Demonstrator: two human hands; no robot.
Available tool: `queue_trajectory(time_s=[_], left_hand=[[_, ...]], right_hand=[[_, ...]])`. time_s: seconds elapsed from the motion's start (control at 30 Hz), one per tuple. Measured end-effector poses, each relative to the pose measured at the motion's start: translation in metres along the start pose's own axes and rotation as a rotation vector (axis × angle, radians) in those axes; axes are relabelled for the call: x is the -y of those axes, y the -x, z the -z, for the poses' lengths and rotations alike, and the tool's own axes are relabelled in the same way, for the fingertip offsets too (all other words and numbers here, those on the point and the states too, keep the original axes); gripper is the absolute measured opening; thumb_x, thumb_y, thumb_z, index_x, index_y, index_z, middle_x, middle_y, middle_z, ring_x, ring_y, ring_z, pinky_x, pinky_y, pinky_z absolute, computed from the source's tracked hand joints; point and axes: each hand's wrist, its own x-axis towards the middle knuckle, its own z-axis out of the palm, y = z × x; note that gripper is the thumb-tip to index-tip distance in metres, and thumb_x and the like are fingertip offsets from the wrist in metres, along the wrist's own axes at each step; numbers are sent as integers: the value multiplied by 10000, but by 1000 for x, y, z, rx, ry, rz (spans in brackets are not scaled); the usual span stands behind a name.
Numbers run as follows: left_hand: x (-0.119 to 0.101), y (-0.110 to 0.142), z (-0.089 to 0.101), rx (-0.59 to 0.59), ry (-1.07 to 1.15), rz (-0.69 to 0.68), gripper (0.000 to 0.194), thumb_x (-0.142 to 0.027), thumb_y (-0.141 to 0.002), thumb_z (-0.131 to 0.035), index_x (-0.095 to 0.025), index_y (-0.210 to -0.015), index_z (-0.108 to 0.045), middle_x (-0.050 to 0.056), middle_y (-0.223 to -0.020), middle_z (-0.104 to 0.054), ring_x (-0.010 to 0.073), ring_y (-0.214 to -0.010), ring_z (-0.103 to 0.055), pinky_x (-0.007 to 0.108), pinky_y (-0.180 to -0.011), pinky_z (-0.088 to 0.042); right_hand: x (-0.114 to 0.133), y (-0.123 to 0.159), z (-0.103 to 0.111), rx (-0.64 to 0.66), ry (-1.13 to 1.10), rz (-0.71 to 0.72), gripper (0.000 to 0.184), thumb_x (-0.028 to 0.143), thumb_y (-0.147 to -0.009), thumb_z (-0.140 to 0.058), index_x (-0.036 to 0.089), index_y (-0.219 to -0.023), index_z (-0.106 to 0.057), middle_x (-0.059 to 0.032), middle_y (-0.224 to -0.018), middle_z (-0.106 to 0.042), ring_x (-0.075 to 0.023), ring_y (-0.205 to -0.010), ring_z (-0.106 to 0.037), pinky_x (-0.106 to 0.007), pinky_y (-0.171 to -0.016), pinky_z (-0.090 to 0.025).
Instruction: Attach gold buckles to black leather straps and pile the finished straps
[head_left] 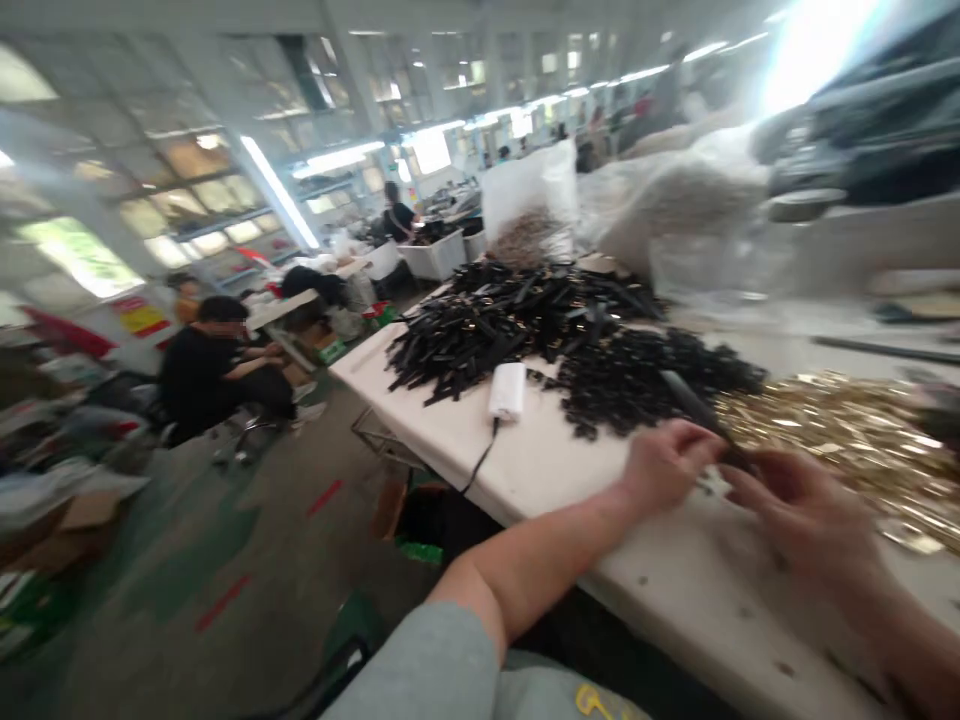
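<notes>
Keep the grey sleeve [424, 665] low. Steady the black strip [687, 398] between left hand [664, 467] and right hand [814, 512], with fingers [690, 437] pinched nearly closed on it

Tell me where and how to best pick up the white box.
Probably across its middle, by the two long sides, from above: the white box is longer than wide, its cord leaves the near end, and black strips lie beyond the far end.
</notes>
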Motion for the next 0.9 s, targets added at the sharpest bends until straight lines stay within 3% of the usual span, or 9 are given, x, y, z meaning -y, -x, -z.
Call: queue_trajectory(time_s=[0.1, 0.2, 0.33, 0.57, 0.67, 0.77, 0.9], left_hand=[[-4, 7, 5, -14, 47, -53, 155, -346, -838, -585, -202, -801, -627, 8, -732, -616, 147, -690, -577, 271, -686, -512], [2, 3, 6, 11, 132, -21, 217, -414, -826, -612, -197, -829, -609, 6, -753, -611, 144, -693, -591, 252, -626, -518], [6, 1, 6, 18, 290, 60, 322, -476, -734, -713, -180, -802, -605, -2, -756, -608, 127, -670, -591, 239, -603, -527], [8, 0, 6, -17, 504, 219, 362, -423, -616, -813, -157, -761, -616, 4, -755, -639, 116, -687, -616, 259, -708, -542], [8, -2, 5, -51, 521, 250, 383, -407, -573, -833, -147, -757, -619, 6, -745, -646, 119, -689, -623, 266, -729, -537], [7, -2, 5, -67, 521, 269, 385, -399, -565, -829, -144, -761, -618, 8, -749, -652, 122, -688, -626, 273, -733, -534], [5, -1, 4, -81, 469, 296, 376, -399, -574, -811, -140, -768, -621, 13, -747, -654, 118, -659, -614, 250, -669, -513]], right_hand=[[12, 8, 4, 102, -48, -139, 242, 442, -840, -563, 201, -838, -546, -20, -655, -583, -124, -545, -579, -231, -536, -450], [11, 7, 0, 224, -42, -81, 305, 392, -960, -357, 179, -794, -498, -4, -697, -578, -83, -551, -546, -187, -548, -442], [2, 4, -4, 210, 31, -82, 264, 291, -932, -494, 170, -697, -494, 8, -618, -588, -87, -473, -526, -191, -483, -400], [0, 4, -6, 221, 109, -48, 255, 253, -947, -525, 143, -718, -524, 30, -595, -590, -68, -452, -504, -193, -505, -333], [-3, 3, -7, 162, 95, -49, 227, 263, -931, -553, 143, -742, -519, 39, -623, -584, -61, -482, -500, -187, -525, -328], [-6, 2, -9, -4, 132, 4, 170, 251, -843, -666, 147, -812, -534, 40, -720, -593, -63, -560, -506, -187, -573, -346], [-5, 1, -12, -79, 260, 118, 298, 217, -764, -727, 172, -995, -543, 23, -883, -606, -82, -660, -535, -196, -630, -371]])
